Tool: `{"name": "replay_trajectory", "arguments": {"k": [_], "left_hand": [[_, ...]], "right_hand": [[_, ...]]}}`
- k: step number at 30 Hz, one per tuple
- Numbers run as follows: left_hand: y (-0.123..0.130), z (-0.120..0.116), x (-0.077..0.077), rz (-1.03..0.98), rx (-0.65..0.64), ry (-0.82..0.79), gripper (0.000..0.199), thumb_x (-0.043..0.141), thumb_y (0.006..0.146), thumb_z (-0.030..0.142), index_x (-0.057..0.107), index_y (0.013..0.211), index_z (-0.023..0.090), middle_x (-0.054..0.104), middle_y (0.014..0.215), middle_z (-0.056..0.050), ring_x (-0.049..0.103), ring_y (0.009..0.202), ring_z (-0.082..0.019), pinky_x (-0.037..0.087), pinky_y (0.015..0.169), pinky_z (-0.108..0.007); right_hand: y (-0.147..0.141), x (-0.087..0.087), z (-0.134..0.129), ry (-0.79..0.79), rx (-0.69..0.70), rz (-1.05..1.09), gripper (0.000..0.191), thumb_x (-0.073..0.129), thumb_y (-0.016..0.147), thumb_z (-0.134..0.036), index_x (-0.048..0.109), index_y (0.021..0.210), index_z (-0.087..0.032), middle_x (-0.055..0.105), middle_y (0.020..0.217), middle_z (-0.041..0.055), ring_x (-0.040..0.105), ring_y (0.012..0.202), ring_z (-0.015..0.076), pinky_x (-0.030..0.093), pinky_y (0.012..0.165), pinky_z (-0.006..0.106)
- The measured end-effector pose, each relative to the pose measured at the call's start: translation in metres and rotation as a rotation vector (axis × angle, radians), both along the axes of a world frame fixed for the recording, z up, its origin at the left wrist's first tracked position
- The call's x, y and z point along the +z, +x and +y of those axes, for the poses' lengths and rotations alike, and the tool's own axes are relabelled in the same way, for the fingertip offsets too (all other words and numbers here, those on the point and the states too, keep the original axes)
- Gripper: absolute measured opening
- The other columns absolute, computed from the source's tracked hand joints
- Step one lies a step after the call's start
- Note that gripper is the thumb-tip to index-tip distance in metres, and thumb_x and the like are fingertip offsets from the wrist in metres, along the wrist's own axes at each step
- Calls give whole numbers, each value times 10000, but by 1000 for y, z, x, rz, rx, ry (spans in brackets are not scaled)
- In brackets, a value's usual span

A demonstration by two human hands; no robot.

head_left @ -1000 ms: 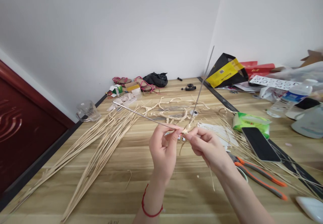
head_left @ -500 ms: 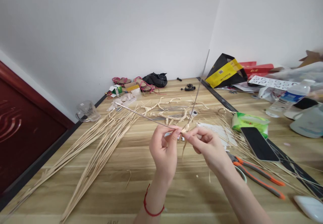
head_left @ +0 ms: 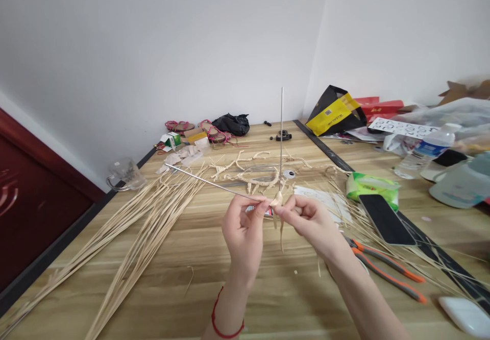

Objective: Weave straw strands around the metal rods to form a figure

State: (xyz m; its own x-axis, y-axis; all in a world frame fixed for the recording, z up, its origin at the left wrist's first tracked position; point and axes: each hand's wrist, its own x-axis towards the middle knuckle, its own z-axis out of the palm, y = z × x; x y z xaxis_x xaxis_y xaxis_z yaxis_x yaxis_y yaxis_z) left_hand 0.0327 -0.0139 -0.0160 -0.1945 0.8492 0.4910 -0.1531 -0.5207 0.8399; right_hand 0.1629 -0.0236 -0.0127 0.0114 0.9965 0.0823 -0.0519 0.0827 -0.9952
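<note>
Strip-wrapped wire is pinched between closed thumb and fingers of both left hand and right hand, above the middle of the bench; pliers are seen toward its near right corner.

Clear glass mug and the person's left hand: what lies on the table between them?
Two loose bundles of long, thin, pale strips lie between mug and left hand, with bare wooden tabletop nearer the hand, in the head view.
</note>
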Motion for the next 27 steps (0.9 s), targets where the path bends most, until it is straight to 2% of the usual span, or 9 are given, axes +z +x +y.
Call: {"name": "replay_trajectory", "arguments": {"k": [5, 10, 16, 21, 27], "left_hand": [[3, -1, 1, -20, 32, -14, 61, 699, 801, 208, 643, 801, 184, 669, 785, -2, 686, 741, -140, 599, 662, -252], [1, 3, 1, -88, 75, -115, 117, 724, 781, 252, 635, 799, 178, 662, 751, 7, 674, 699, -120, 587, 635, -220], [-3, 6, 0, -92, 64, -177, 135, 726, 782, 273, 633, 800, 177, 660, 757, 8, 665, 695, -111, 577, 655, -211], [-3, 11, -3, -52, -4, -178, 122, 705, 800, 280, 652, 841, 178, 685, 826, -28, 674, 801, -139, 572, 721, -234], [-5, 13, -2, 7, -108, -134, 90, 714, 776, 180, 668, 853, 181, 698, 878, -28, 680, 861, -143, 562, 791, -241]], "right_hand": [[-1, 3, 0, -26, 48, 34, 388, 720, 737, -475, 511, 585, -186, 366, 452, -82, 250, 429, 56, 161, 426, 228], [-15, 1, -6, 47, 19, 45, 364, 660, 790, -492, 506, 652, -193, 410, 491, -70, 301, 443, 70, 216, 436, 226], [-26, -5, -10, 132, -51, -128, 278, 545, 904, -394, 480, 714, -201, 490, 583, -37, 449, 529, 104, 354, 516, 235], [-26, -11, -7, 182, -72, -166, 238, 509, 933, -364, 475, 756, -207, 526, 657, -19, 500, 591, 120, 402, 571, 248], [-25, -13, -3, 196, -62, -188, 234, 495, 943, -386, 484, 788, -212, 562, 690, 0, 531, 609, 129, 414, 561, 248]]}}
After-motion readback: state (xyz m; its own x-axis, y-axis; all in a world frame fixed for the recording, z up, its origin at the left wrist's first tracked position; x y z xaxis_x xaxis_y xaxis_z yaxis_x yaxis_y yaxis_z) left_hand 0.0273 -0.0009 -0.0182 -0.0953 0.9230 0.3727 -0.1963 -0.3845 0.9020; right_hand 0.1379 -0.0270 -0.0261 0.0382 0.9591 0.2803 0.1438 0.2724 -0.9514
